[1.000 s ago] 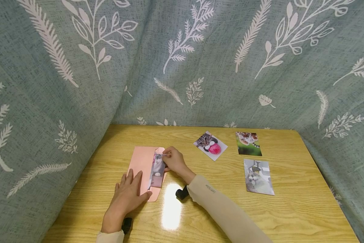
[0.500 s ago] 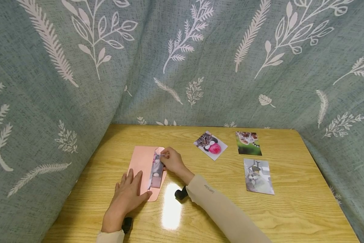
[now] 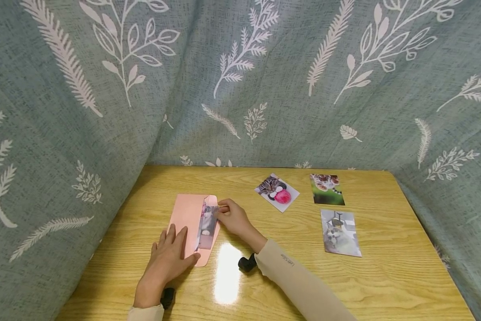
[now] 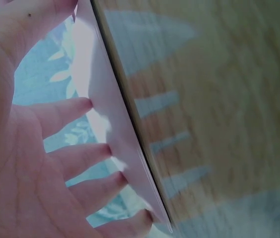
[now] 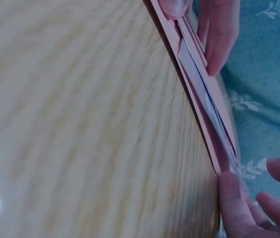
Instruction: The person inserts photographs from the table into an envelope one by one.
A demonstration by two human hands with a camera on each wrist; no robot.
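A pink envelope (image 3: 183, 211) lies at the left of the table with its flap side to the right. From its mouth a cat photo (image 3: 207, 227) sticks out, partly inside; the right wrist view shows the photo's edge (image 5: 199, 84) between the pink layers. My left hand (image 3: 167, 256) rests on the envelope with spread fingers, its thumb by the near end of the mouth. My right hand (image 3: 234, 217) is at the envelope's right edge. In the right wrist view one fingertip (image 5: 230, 191) touches the flap, while other fingers stand apart above the photo.
Three loose photos lie to the right: a cat with a pink ball (image 3: 278, 192), a tiger cub (image 3: 327, 189) and a pale cat (image 3: 340, 232). A patterned curtain (image 3: 240, 89) hangs behind and beside the wooden table (image 3: 280, 249).
The photo has slid slightly left, further into the envelope. My right hand has let go of it and shifted a little to the right. My left hand stays in place.
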